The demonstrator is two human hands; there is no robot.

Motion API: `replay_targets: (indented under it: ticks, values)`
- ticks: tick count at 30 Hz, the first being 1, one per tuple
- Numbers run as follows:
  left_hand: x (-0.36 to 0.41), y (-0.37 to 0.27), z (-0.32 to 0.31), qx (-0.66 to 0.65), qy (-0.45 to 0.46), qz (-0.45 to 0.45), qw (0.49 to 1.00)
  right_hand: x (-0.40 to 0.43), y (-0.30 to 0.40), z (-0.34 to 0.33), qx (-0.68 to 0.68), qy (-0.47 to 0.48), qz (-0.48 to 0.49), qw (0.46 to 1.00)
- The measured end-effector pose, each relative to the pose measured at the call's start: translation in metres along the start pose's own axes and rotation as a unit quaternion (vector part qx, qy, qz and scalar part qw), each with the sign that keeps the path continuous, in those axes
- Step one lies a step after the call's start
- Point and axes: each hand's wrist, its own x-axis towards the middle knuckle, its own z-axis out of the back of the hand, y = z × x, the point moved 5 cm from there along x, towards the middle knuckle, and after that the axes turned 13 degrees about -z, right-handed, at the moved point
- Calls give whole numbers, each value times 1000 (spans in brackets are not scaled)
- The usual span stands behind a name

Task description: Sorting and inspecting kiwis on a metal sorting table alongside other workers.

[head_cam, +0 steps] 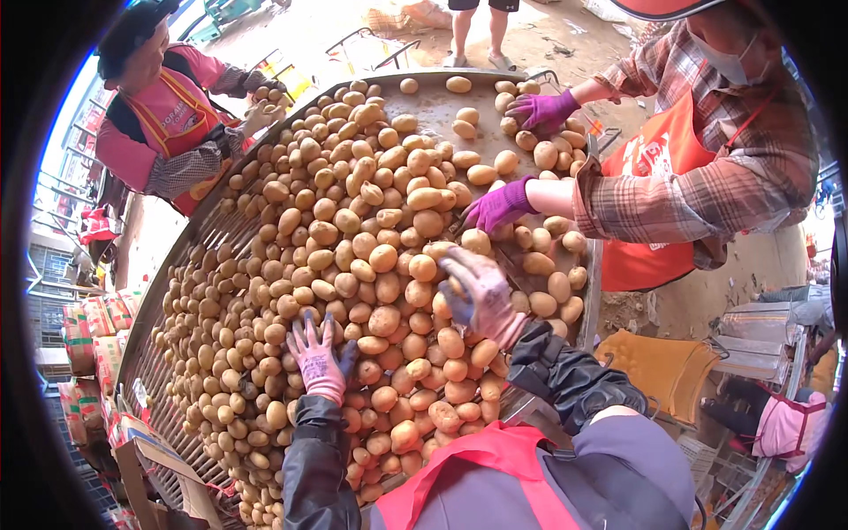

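A broad heap of potatoes [384, 258] covers much of a slatted metal sorting table [424, 103] before me. My left hand [317, 358], in a pink work glove with dark blue fingertips, lies palm down on the heap with its fingers spread. Farther right, my right hand [487, 291] wears a matching glove. It is cupped over potatoes near the table's right side, fingertips touching them. Whether it grips one is hidden beneath the palm.
Across to the right, a co-worker's purple-gloved hands [503, 202] reach among the potatoes. Another person at the far left holds several potatoes [268, 95]. An open cardboard box [162, 457] stands near left; packed sacks [106, 358] are stacked beyond. Orange padding [652, 368] hangs over a frame at right.
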Motion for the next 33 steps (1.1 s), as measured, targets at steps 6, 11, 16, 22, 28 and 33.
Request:
replay_targets:
  ticks: [6,11,16,22,28,33]
  values:
    - [-1,0,0,2,5,4,1000,134,59,-100,147,90,62,983]
    - [1,-2,1,2,15,10,1000,203,0,-108,-99,186,-9,978]
    - [2,-3,2,-4,24,11,1000,201,-63,-66,-274,186,-66,941]
    - [2,-3,1,2,22,5,1000,177,-124,8,-454,117,-307,828]
    - [3,-4,1,8,36,7,999,161,-87,16,-369,-6,-190,910]
    - [5,-5,3,3,37,4,999,120,18,-55,52,144,101,983]
